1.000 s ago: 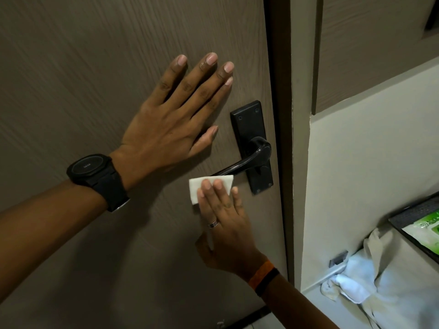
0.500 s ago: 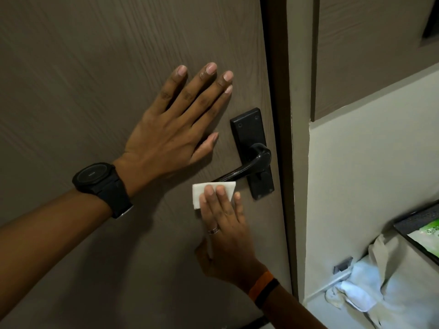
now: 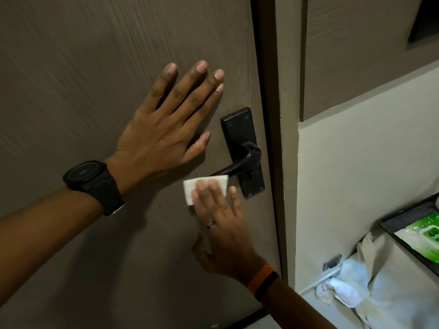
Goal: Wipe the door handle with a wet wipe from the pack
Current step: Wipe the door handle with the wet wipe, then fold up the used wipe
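A black lever door handle (image 3: 240, 163) on a black backplate (image 3: 238, 129) is fixed near the right edge of the brown door (image 3: 95, 67). My right hand (image 3: 221, 224) presses a folded white wet wipe (image 3: 193, 186) flat against the door just below the lever's free end, fingers extended over it. My left hand (image 3: 166, 129) lies flat on the door, fingers spread, up and left of the handle; it holds nothing. The green wet wipe pack (image 3: 422, 241) lies at the right edge.
The door frame (image 3: 278, 138) and a pale wall (image 3: 356, 174) stand right of the door. The pack rests on a dark tray (image 3: 403, 217). White crumpled cloth (image 3: 380, 293) is piled below it. A black watch (image 3: 88, 178) is on my left wrist.
Hands and handle sit slightly lower in the view than before. The wipe stays pressed just under the lever, edging a little toward it. My left hand stays flat on the door.
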The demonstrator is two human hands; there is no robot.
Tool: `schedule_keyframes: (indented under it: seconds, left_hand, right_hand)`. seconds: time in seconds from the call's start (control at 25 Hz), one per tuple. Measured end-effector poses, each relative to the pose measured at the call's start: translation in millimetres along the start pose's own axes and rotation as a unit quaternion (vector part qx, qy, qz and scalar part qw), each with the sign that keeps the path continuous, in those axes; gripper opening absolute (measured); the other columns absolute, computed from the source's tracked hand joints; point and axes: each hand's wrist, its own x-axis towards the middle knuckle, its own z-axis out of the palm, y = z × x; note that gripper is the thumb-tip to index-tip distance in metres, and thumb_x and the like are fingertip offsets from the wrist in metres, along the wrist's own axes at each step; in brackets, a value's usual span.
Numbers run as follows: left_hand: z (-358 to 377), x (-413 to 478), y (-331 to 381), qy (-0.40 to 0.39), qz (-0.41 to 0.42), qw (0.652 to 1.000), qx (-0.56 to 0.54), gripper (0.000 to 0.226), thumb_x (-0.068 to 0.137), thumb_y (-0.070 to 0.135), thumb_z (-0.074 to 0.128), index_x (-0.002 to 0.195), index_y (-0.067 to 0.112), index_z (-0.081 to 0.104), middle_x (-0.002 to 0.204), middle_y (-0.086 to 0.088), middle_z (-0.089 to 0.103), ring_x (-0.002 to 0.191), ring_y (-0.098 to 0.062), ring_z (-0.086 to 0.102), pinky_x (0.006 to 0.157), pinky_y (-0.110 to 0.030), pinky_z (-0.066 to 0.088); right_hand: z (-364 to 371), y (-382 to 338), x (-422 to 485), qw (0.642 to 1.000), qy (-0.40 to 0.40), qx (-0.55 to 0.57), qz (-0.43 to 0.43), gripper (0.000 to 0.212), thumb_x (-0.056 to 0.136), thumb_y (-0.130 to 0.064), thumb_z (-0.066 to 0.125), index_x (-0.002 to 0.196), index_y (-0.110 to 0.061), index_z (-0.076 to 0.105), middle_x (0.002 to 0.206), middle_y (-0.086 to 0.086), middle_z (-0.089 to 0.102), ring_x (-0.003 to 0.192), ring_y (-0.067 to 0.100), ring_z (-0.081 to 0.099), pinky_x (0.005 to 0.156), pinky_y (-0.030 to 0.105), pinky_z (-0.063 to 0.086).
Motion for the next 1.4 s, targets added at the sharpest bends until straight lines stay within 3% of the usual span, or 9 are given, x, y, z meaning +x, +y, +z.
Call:
schedule_keyframes:
  seconds: [0.08,0.32,0.48,0.6,0.76,0.96,1.16,1.28,1.4]
  left_hand:
    - [2.3,-2.5,2.3,0.001,-0.001,1.0,0.003,0.074,0.107,0.051,0.027,0.163,0.008,0.006,0.171,-0.013,0.009,0.157,-0.033,0.009,0.125,-0.051,0.003]
    - [-1.0,1.3,3.0,-0.01,0.001,1.0,0.008,0.074,0.107,0.05,0.028,0.163,0.006,0.009,0.171,-0.014,0.012,0.157,-0.033,0.012,0.125,-0.052,0.008]
    - [-2.6,-4.1,9.0,-0.018,-0.008,1.0,-0.009,0.071,0.107,0.046,0.03,0.162,0.005,0.014,0.17,-0.015,0.014,0.156,-0.034,0.013,0.126,-0.051,0.008]
    - [-8.9,-11.6,15.4,-0.015,-0.02,0.998,-0.06,0.066,0.106,0.039,0.036,0.159,0.001,0.026,0.167,-0.018,0.024,0.155,-0.035,0.02,0.125,-0.053,0.015]
    - [-23.5,-33.4,35.2,0.007,-0.059,0.982,-0.178,0.059,0.104,0.036,0.042,0.146,-0.004,0.05,0.154,-0.023,0.047,0.147,-0.038,0.038,0.12,-0.059,0.031]
    - [-40.5,-38.9,64.9,0.057,-0.058,0.975,-0.209,0.046,0.096,0.038,0.06,0.115,0.0,0.077,0.122,-0.022,0.073,0.12,-0.04,0.065,0.105,-0.058,0.049]
    - [-52.1,-25.9,99.2,0.102,-0.073,0.958,-0.256,0.026,0.093,0.025,0.071,0.098,0.001,0.082,0.104,-0.02,0.078,0.102,-0.038,0.073,0.09,-0.048,0.052]
    - [-59.3,-5.8,145.4,0.114,-0.103,0.935,-0.32,0.031,0.1,0.021,0.059,0.091,0.002,0.081,0.096,-0.017,0.078,0.095,-0.037,0.073,0.082,-0.044,0.05]
    - [-61.5,24.2,214.8,0.093,-0.142,0.884,-0.435,0.038,0.105,0.024,0.049,0.096,0.002,0.079,0.098,-0.014,0.076,0.094,-0.035,0.071,0.083,-0.043,0.05]
  right_hand:
    - [-2.1,9.0,-1.3,0.999,-0.004,-0.019,-0.027,0.104,0.081,-0.041,0.06,0.163,-0.016,0.0,0.172,0.0,-0.005,0.161,0.021,0.001,0.129,0.049,-0.011]
    - [-8.8,21.0,1.1,0.994,0.069,-0.011,0.081,0.086,0.094,-0.04,0.048,0.163,-0.017,0.002,0.172,-0.002,-0.005,0.161,0.021,-0.001,0.131,0.046,-0.005]
    - [-19.0,18.8,11.6,0.991,0.129,0.021,0.04,0.051,0.102,-0.034,0.044,0.151,-0.019,0.039,0.159,0.005,0.035,0.156,0.017,0.021,0.13,0.047,0.012]
    - [-38.2,27.9,27.4,0.976,0.199,0.012,0.087,0.036,0.095,-0.024,0.063,0.13,-0.025,0.055,0.141,0.004,0.046,0.14,0.02,0.036,0.118,0.052,0.033]
    - [-53.1,33.9,33.9,0.976,0.19,-0.002,0.11,0.034,0.09,-0.026,0.071,0.121,-0.025,0.057,0.135,0.002,0.064,0.132,0.022,0.044,0.103,0.06,0.041]
    - [-70.6,39.9,33.9,0.982,0.167,0.006,0.087,0.035,0.09,-0.03,0.068,0.123,-0.023,0.056,0.11,0.006,0.075,0.115,0.02,0.05,0.102,0.052,0.039]
    - [-104.7,55.8,17.8,0.982,0.135,0.094,0.094,0.035,0.09,-0.021,0.069,0.121,-0.026,0.054,0.113,-0.008,0.064,0.11,0.006,0.052,0.104,0.037,0.041]
    - [-137.9,79.5,-8.0,0.968,0.113,0.14,0.176,0.035,0.092,-0.014,0.072,0.118,-0.033,0.057,0.113,-0.016,0.062,0.107,0.01,0.06,0.096,0.029,0.049]
    - [-177.0,115.8,-46.0,0.947,0.082,0.16,0.264,0.036,0.093,-0.009,0.072,0.111,-0.038,0.062,0.108,-0.015,0.069,0.101,0.012,0.067,0.089,0.026,0.052]
